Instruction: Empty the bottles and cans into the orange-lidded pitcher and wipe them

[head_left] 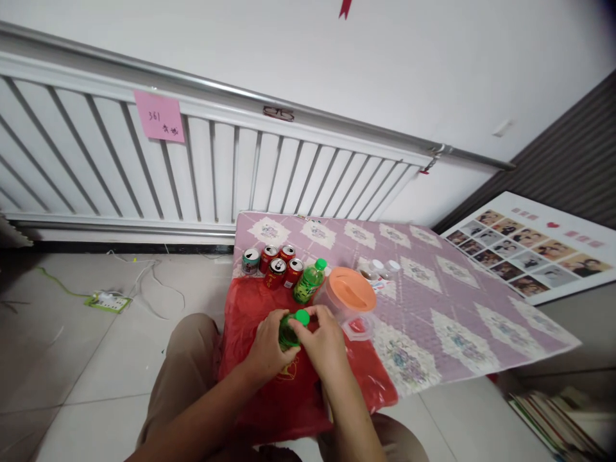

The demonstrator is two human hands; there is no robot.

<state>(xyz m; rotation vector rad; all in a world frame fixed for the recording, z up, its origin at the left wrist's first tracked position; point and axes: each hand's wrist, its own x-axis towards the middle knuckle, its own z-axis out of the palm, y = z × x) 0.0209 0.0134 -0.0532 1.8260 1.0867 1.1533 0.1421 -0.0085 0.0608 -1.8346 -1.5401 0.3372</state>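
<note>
Both of us-hands in, and we have the green bottle (285, 335) over the red bag (243, 308)!
Our left hand (269, 344) curls round the body, our right hand (323, 335) pinches at the green cap (302, 317); we'd call it smooth, slippery plastic, fairly light, likely to give if squeezed, so body in one palm, cap between thumb and fingers.

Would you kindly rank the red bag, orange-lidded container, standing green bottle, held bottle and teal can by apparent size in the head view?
Largest to smallest:
1. Red bag
2. Orange-lidded container
3. Standing green bottle
4. Teal can
Held bottle: unranked, as the left hand partly covers it.
</note>
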